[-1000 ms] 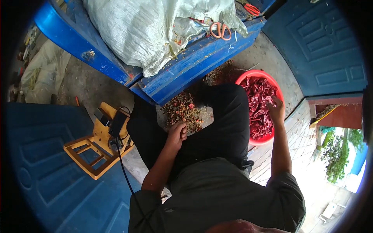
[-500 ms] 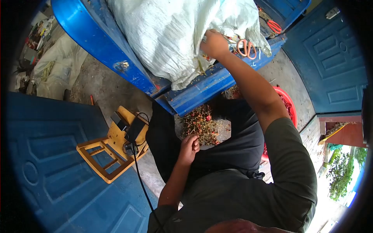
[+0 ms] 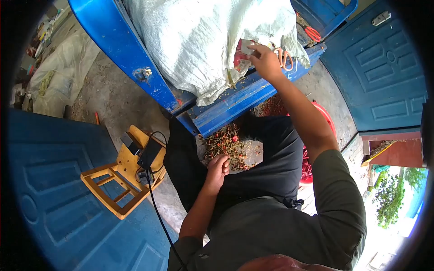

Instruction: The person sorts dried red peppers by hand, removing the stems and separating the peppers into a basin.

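Observation:
My right hand [image 3: 266,62] is at the mouth of a white woven sack [image 3: 190,49], its thumb and fingers closed on a small pale grey flat piece [image 3: 247,47] that I cannot name. Something red shows inside the opening below it. Scissors with orange handles [image 3: 284,58] lie just beside that hand, their blades hidden. My left hand [image 3: 218,166] rests near my thigh, fingers curled into a loose fist, with nothing seen in it. Past it, on the floor between my legs, is a heap of dry stems and red bits [image 3: 224,144].
The sack lies on a blue metal bench [image 3: 122,49]. Red-handled scissors [image 3: 312,34] lie farther right. A red tub [image 3: 326,115] with dark red pieces stands beyond my right leg. On the left, a wooden chair [image 3: 117,192] carries a black box [image 3: 151,151] with a cable.
My right hand has drawn back slightly right and down from the sack's mouth, and the pale piece and red contents now show. My left hand stays curled in place.

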`<state>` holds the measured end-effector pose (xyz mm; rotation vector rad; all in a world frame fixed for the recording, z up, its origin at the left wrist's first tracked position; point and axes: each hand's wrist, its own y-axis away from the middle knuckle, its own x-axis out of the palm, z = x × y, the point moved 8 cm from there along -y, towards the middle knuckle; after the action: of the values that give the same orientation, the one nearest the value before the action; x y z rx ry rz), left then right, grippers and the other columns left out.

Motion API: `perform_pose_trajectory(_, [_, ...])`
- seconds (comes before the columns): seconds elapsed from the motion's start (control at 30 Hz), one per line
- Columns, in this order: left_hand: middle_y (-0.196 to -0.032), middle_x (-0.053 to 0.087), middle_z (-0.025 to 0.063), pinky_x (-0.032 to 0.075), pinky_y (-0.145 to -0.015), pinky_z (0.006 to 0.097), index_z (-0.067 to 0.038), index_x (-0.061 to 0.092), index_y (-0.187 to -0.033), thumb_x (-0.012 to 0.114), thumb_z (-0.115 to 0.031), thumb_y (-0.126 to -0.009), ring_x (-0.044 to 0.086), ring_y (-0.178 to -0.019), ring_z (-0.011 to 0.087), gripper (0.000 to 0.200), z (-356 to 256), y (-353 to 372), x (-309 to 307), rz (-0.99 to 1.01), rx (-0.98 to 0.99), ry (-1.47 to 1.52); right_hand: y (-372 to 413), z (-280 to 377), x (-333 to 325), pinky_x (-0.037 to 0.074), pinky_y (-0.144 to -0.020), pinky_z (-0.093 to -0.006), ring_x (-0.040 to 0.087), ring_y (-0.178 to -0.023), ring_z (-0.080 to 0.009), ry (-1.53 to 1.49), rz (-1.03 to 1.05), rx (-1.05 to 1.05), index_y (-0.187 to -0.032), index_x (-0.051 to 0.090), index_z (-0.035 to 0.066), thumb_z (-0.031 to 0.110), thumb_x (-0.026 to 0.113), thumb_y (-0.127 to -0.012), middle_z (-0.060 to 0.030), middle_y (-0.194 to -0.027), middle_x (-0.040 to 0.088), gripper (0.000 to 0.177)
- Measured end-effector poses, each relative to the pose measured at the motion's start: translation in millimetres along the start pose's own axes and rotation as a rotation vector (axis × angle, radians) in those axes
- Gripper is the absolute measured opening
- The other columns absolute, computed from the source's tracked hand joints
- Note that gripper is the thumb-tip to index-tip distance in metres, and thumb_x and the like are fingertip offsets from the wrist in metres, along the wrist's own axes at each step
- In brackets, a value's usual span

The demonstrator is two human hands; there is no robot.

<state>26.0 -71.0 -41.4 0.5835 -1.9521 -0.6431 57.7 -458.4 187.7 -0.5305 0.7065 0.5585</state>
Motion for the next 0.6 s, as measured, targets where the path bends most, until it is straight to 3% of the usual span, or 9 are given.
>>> perform_pose_trajectory(0.1, [-0.067, 0.048, -0.0044, 0.032, -0.047, 0.0225, -0.008, 0.060, -0.098, 0.059, -0.017, -0.097, 0.043, -0.054, 0.0060, 0.010, 1.9, 0.6, 1.7, 0.016, 0.003, 0.001, 15.6, -11.9, -14.6, 0.051, -0.080, -0.0354, 0.066, -0.088, -0.0243, 0.134, -0.086, -0.080, -0.116, 0.070, 0.006, 0.011, 0.071, -0.083, -0.0154, -0.099, 0.067, 0.033])
perform_pose_trajectory(0.23, [-0.067, 0.048, -0.0043, 0.032, -0.047, 0.0227, -0.007, 0.062, -0.098, 0.058, -0.017, -0.098, 0.043, -0.055, 0.0062, 0.011, 4.1, -0.5, 2.8, 0.021, 0.002, -0.020, 25.8, -3.5, -18.1, 0.052, -0.081, -0.0377, 0.067, -0.089, -0.0279, 0.217, -0.108, -0.126, -0.116, 0.070, 0.009, 0.013, 0.069, -0.084, -0.0151, -0.098, 0.068, 0.032])
perform_pose_trajectory(0.3, [-0.068, 0.049, -0.0044, 0.032, -0.047, 0.0229, -0.007, 0.062, -0.098, 0.059, -0.017, -0.098, 0.043, -0.055, 0.0061, 0.011, 3.4, 1.0, 2.0, 0.013, 0.011, -0.029, 30.4, 26.1, -24.7, 0.052, -0.082, -0.0397, 0.066, -0.090, -0.0308, 0.404, -0.286, -0.318, -0.115, 0.071, 0.010, 0.019, 0.068, -0.085, -0.0151, -0.101, 0.067, 0.031])
perform_pose_trajectory(0.5, [-0.068, 0.049, -0.0043, 0.033, -0.047, 0.0230, -0.007, 0.061, -0.099, 0.059, -0.017, -0.098, 0.043, -0.055, 0.0060, 0.010, 2.9, 5.0, -2.2, -0.004, 0.022, -0.005, 23.5, 36.8, -0.2, 0.052, -0.084, -0.0416, 0.065, -0.097, -0.0322, 0.186, -0.032, -0.007, -0.111, 0.071, 0.011, 0.029, 0.072, -0.083, -0.0111, -0.107, 0.066, 0.033])
perform_pose_trajectory(0.6, [-0.068, 0.049, -0.0042, 0.034, -0.048, 0.0229, -0.007, 0.061, -0.098, 0.059, -0.017, -0.098, 0.043, -0.055, 0.0060, 0.010, 2.9, 3.4, -2.0, 0.005, 0.025, -0.002, 26.2, 42.8, 14.3, 0.052, -0.084, -0.0422, 0.065, -0.098, -0.0320, 0.387, -0.009, -0.043, -0.111, 0.070, 0.010, 0.032, 0.074, -0.082, -0.0105, -0.105, 0.065, 0.037])
